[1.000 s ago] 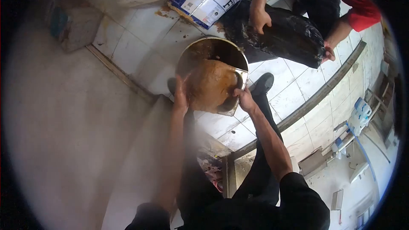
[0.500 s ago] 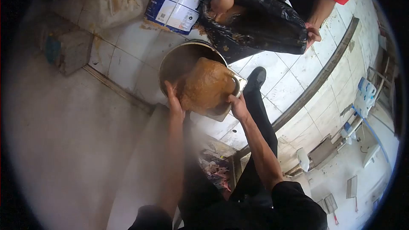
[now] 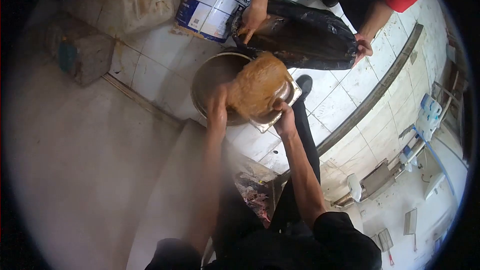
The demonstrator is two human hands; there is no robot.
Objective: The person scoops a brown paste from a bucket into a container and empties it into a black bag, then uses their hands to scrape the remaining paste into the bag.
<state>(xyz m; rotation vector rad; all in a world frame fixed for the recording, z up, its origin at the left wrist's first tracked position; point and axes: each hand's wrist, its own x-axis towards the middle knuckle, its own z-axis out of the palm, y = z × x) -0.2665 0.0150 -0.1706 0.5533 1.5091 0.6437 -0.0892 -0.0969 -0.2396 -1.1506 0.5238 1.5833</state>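
My right hand (image 3: 285, 120) is closed on the near rim of a square metal pan (image 3: 264, 125), which tilts beside a round metal pot (image 3: 196, 90). A soft, wet, brown mass (image 3: 260, 82) bulges over the pan and hides most of it. Against the left side of this mass lies my left hand (image 3: 218, 107), fingers stretched out along it, partly blurred by steam. Just beyond, another person's two hands (image 3: 254, 19) hold a black plastic bag (image 3: 305, 32) wide at its mouth. Dark brown residue coats the bag's inside.
A blue and white bucket (image 3: 212, 7) and a dirty plastic jerrycan (image 3: 147, 2) stand at the back left. White floor tiles (image 3: 330, 102) border a raised edge (image 3: 372, 90) on the right. Steam veils the left side. My shoe (image 3: 303, 86) is close to the bag.
The pan and brown mass have moved up and right toward the bag, with both my hands following. The bag's mouth has turned more toward the mass.
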